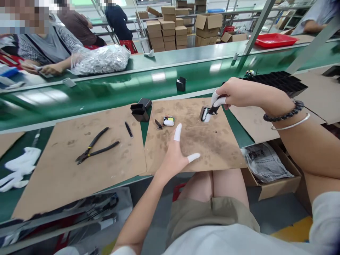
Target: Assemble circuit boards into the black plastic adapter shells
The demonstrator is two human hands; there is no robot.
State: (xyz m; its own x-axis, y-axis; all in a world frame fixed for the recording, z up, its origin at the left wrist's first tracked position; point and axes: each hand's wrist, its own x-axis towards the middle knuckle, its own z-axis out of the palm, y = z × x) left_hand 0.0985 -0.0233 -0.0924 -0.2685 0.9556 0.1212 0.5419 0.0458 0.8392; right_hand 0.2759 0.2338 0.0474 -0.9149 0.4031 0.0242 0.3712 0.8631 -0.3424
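With the right hand (232, 94) pinching the slim black piece (214, 108) at the open black case (202, 113) over the cardboard sheet's right side (217, 152), steady the case using the left hand (174, 156) (spread wide, holding nothing).

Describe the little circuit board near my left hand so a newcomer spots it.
On the green bench, find the cardboard sheet before your lap. The circuit board lies there just beyond your left hand; its yellow patch sets it apart from the dark cases nearby.
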